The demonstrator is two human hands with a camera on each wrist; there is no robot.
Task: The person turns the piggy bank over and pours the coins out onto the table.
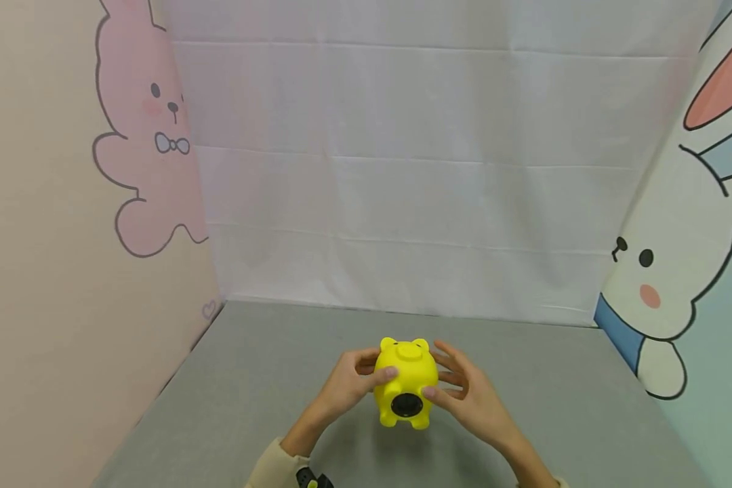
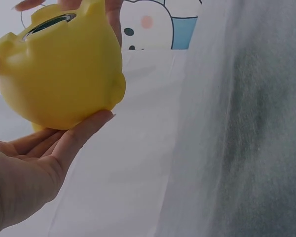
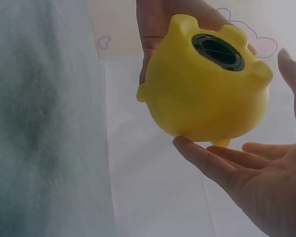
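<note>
From the head camera I see a yellow piggy bank (image 1: 405,381) held between both hands above the grey table (image 1: 232,400), near its front edge and roughly in the middle. My left hand (image 1: 349,385) grasps the pig from its left side, thumb laid across the body and fingers curled behind it. My right hand (image 1: 466,394) is at the other side, its thumb tip against the body beside the black plug (image 1: 406,404); the spread fingers reach toward the pig, but I cannot tell from here whether they touch it. The pig is tipped so its belly and feet face me and its snout points up and away. Behind it hangs a creased white sheet (image 1: 402,169). A pink rabbit (image 1: 143,129) is drawn on the left wall and a white rabbit (image 1: 671,271) on the right wall. A beige sleeve (image 1: 274,468) covers my left forearm.

In the left wrist view, the pig fills the upper left corner, with the plug's edge at the top. My left thumb presses its rounded side from below, and the fingers lie underneath.

In the right wrist view, the pig sits high in the middle, the round black plug facing up with a slot across it. My right thumb touches its underside, while the fingers stay open beneath and beside it, not clearly touching. The left hand shows behind, against the far side.
</note>
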